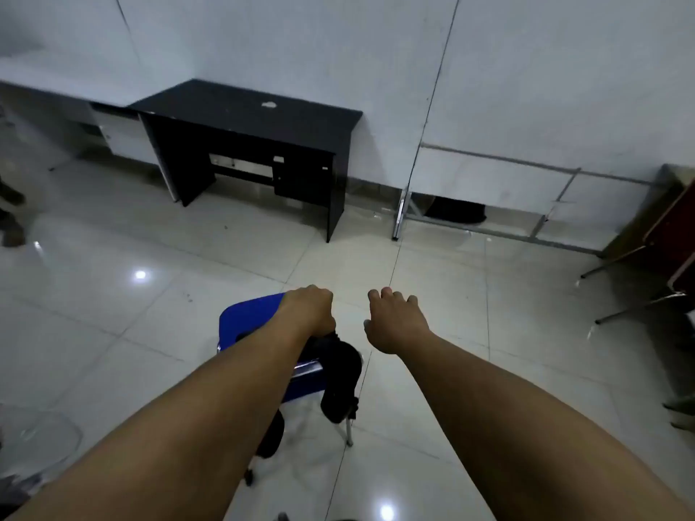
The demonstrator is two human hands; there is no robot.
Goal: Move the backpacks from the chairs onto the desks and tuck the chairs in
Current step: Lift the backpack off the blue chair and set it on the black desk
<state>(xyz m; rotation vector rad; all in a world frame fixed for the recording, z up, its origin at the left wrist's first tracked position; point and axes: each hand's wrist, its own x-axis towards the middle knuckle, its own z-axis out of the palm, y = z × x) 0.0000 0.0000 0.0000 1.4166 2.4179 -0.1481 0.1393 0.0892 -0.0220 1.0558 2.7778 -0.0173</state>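
A blue plastic chair (255, 317) with chrome legs is seen on the glossy tiled floor (150, 332), well apart from the black laminate desk (248, 118) against the white wall. A black fabric backpack (340, 377) is draped down the chair's right side, its long axis roughly vertical. The left hand (310, 308) is closed in a grip at the backpack's top. The right hand (395, 321) is held loosely spread beside it, with nothing in its grip.
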